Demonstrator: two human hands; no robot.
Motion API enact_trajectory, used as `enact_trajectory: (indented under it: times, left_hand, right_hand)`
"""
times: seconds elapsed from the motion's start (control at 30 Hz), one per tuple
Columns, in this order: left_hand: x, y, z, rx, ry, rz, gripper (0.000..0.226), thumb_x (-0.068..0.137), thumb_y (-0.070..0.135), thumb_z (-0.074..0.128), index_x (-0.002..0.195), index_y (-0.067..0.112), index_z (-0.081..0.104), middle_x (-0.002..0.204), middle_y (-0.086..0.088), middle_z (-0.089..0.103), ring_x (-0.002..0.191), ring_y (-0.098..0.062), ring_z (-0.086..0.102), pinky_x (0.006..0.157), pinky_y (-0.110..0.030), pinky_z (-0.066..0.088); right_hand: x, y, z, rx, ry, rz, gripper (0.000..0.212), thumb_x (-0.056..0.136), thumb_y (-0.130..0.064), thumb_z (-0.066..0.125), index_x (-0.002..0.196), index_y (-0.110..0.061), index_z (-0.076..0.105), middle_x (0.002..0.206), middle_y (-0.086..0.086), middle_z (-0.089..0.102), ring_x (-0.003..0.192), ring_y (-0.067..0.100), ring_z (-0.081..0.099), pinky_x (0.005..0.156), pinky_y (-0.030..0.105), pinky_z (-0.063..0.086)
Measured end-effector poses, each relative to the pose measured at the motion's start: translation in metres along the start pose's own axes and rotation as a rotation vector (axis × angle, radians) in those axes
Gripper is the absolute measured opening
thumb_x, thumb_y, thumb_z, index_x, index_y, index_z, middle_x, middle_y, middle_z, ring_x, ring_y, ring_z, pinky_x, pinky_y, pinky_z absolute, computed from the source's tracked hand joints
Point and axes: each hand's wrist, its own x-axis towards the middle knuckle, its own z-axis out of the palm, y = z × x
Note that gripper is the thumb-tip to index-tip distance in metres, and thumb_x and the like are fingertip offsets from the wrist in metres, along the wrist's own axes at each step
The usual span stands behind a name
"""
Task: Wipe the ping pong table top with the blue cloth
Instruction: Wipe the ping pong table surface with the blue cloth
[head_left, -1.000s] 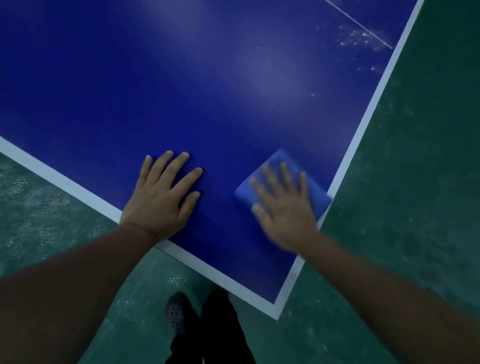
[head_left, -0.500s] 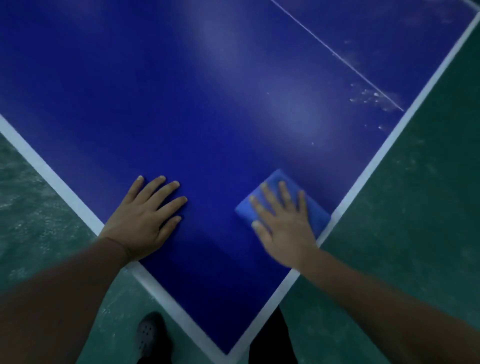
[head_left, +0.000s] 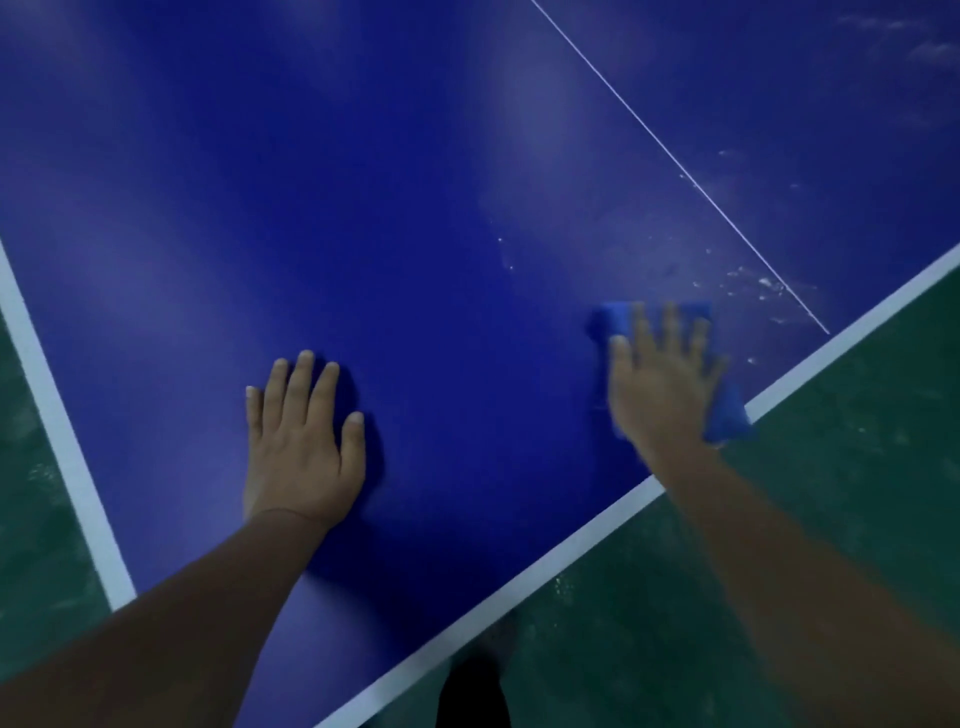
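Blue cloth (head_left: 727, 415) lies folded at the table top's (head_left: 415, 208) right edge, one corner overhanging. Right hand (head_left: 660, 384) presses it, fingers straight and spread. Left hand (head_left: 301, 447) flat, braced. Cloth likely soft, light, slides easily: hold by palm pressure at centre.

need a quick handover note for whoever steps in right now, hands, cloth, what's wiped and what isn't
Left hand: flat on the table top, fingers straight, bracing, no grip on anything.
Right hand: fingers spread, pressing the blue cloth down by the white edge line; one cloth corner overhangs it.
Done: the area around the hands shows no marks.
Left: white specks just ahead of the cloth near the thin centre line, and faint smears beyond it.
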Motion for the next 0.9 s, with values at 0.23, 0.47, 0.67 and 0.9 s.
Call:
enact_trajectory:
  times: [0.23,0.47,0.67,0.9]
  left_hand:
    - [0.004,0.000,0.001,0.021,-0.051,-0.007,0.063,0.097,0.044,0.022,0.151,0.015,0.038,0.162,-0.009,0.025,0.152,-0.029,0.010,0.123,-0.051,0.001]
    - [0.005,-0.003,0.001,0.028,-0.051,-0.008,0.063,0.097,0.043,0.023,0.150,0.014,0.038,0.161,-0.010,0.026,0.151,-0.030,0.010,0.123,-0.051,0.000]
    - [0.005,0.000,-0.002,0.035,-0.078,-0.024,0.062,0.097,0.042,0.022,0.152,0.016,0.036,0.162,-0.009,0.024,0.152,-0.028,0.008,0.122,-0.052,0.001]
    - [0.006,0.001,-0.005,0.021,-0.096,-0.030,0.062,0.097,0.040,0.021,0.152,0.015,0.038,0.162,-0.008,0.024,0.153,-0.027,0.008,0.123,-0.052,0.002]
  right_hand:
    - [-0.133,-0.068,0.028,-0.030,-0.091,-0.759,0.053,0.104,-0.051,0.023,0.153,-0.035,0.033,0.165,0.000,0.023,0.153,0.034,0.013,0.117,0.068,0.012]
    - [-0.018,0.030,-0.004,0.018,-0.021,0.080,0.065,0.097,-0.057,0.011,0.159,-0.036,0.014,0.168,-0.004,0.004,0.154,0.030,0.000,0.119,0.065,0.003]
    - [-0.086,-0.041,0.026,-0.138,-0.072,-0.921,0.053,0.103,-0.054,0.027,0.154,-0.037,0.031,0.165,-0.001,0.024,0.153,0.033,0.015,0.119,0.064,0.009]
    - [0.021,-0.031,0.002,-0.095,0.034,-0.326,0.059,0.100,-0.050,0.027,0.154,-0.029,0.035,0.165,0.003,0.022,0.152,0.036,0.015,0.118,0.066,0.012]
